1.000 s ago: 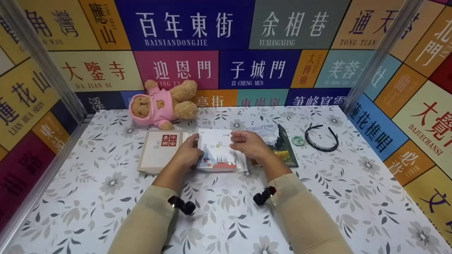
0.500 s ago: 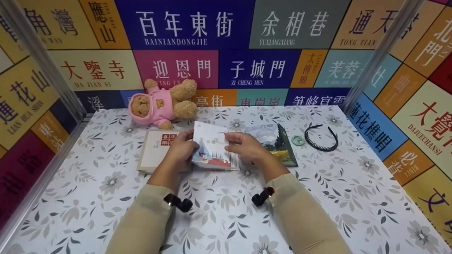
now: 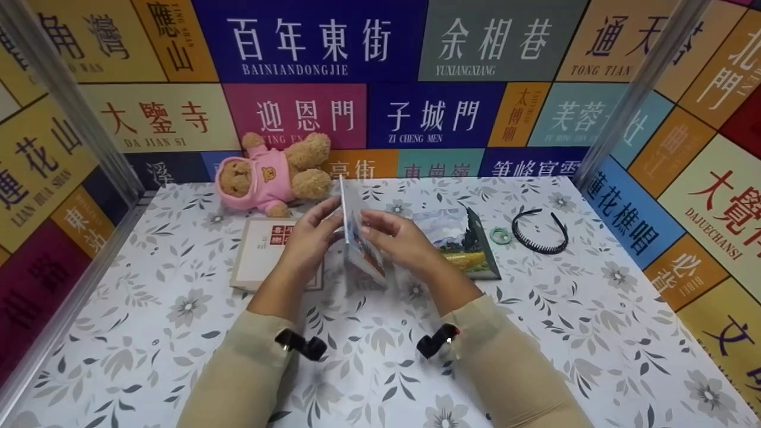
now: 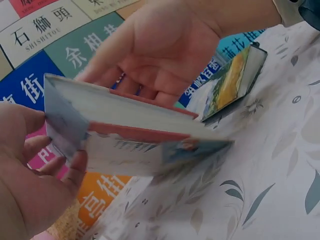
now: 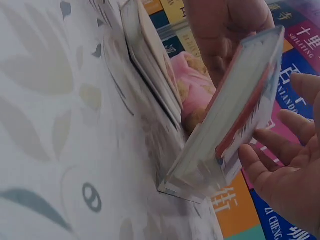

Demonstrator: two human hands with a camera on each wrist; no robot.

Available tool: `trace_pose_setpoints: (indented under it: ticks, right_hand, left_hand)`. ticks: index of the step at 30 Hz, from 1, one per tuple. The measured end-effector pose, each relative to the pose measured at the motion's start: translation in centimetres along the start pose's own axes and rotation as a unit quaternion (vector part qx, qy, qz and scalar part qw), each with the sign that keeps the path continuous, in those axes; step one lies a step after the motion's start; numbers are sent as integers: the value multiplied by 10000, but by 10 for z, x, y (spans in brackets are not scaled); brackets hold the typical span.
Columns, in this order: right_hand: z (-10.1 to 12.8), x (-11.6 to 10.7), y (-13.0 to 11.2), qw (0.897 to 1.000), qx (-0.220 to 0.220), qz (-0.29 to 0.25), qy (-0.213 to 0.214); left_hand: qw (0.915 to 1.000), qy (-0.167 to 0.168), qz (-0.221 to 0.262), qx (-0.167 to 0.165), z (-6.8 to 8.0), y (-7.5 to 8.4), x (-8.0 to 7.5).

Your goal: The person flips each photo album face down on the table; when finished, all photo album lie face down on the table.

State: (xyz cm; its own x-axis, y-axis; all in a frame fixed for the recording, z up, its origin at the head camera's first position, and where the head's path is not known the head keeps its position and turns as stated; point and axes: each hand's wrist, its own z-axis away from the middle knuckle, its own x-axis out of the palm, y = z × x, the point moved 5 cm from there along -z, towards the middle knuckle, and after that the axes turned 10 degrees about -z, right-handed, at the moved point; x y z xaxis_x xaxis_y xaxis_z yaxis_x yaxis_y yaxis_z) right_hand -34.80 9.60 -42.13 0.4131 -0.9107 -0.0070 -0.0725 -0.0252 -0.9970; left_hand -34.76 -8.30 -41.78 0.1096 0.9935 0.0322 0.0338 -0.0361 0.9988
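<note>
Tipped up from flat to standing on edge on desk (image 3: 535, 309): illustrated book (image 3: 357, 238), left hand (image 3: 309, 238) gripping at 9 o'clock, right hand (image 3: 399, 241) open, steadying at 3.

So my right hand (image 5: 295, 165) is at the lower right, fingers (image 5: 272, 142) loosely spread against the cover of a thin book (image 5: 235, 115) that's tipped up on one corner on the floral tablecloth (image 5: 55, 125). My left hand (image 5: 225, 30) is behind it up top. Another flat book (image 5: 150, 55) lies further back, with something pink and fuzzy (image 5: 192, 82) past it, pretty blurry.
</note>
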Motion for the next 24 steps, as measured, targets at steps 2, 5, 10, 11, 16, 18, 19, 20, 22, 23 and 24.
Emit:
trace_pose_setpoints:
  ticks: [2,5,10,11,16,18,19,20,22,23,24]
  right_hand:
    - [2,5,-6,9996,-132,-251,53]
    - [4,8,-11,9985,-179,-472,223]
    - [4,5,-9,9978,17,-507,431]
    - [4,3,-8,9977,73,-513,432]
    - [3,-2,-4,9971,253,-510,502]
    - [3,-4,-2,9969,280,-508,539]
    - [2,-5,0,9969,294,-502,535]
    - [1,-6,2,9969,328,-498,517]
    - [0,-7,5,9965,423,-555,457]
    - [-1,-8,7,9962,469,-599,429]
    - [-1,-8,8,9957,515,-664,399]
  left_hand:
    - [9995,20,-211,230,1,4,1]
    - [9977,36,-550,394,3,8,3]
    - [9959,11,-842,321,3,7,5]
    - [9959,15,-863,286,3,6,5]
    - [9949,-12,-999,144,3,3,7]
    - [9940,-15,-1087,88,3,1,8]
    - [9936,-14,-1127,56,2,0,7]
    - [9933,6,-1156,16,2,-1,7]
    - [9944,-33,-1054,-14,1,-4,7]
    - [9949,-29,-1011,-37,0,-6,7]
    - [9954,-46,-953,-90,-1,-8,7]
